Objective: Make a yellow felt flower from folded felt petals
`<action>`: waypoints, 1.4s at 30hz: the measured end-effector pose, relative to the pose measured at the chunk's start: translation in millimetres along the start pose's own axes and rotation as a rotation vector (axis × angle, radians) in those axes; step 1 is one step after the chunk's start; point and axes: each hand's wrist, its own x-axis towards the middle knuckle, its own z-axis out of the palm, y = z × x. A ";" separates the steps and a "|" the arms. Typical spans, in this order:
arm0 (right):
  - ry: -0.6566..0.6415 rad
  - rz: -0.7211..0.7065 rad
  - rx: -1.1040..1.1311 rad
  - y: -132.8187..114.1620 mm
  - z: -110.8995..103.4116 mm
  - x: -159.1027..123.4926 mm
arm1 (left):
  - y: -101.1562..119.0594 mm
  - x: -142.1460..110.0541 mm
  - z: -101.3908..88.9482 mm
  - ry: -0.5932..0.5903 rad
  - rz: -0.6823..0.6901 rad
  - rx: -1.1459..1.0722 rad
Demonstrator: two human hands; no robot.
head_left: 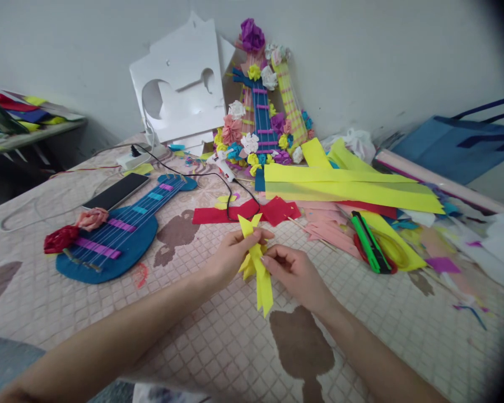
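Left hand [234,250] and right hand [296,272] hold the yellow strip [264,284] between them.

Table [218,347]: beige diamond grid, brown patches [300,344]. Left half has a blue toy guitar [130,246] lying flat, dark phone [116,191] just beside its neck, white power strip [128,162] farther back; middle has a glue gun [222,167], with a red strip [247,209] nearer. Right half: pink strips [330,230], long yellow strips [344,182] heaped behind, green cutter [370,242] among scraps; white panel [189,111] and flower-trimmed guitars [261,117] stand at the back.
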 end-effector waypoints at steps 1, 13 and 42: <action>0.015 -0.005 0.001 0.1 -1.1 0.1 | 3.5 1.5 -0.3 0.035 0.015 -0.062; 0.179 -0.153 0.201 1.8 -12.3 4.6 | 4.8 -2.4 2.9 -0.029 -0.114 0.042; 0.221 0.041 0.244 6.0 -19.9 6.1 | 1.6 -3.8 1.7 -0.022 -0.155 0.107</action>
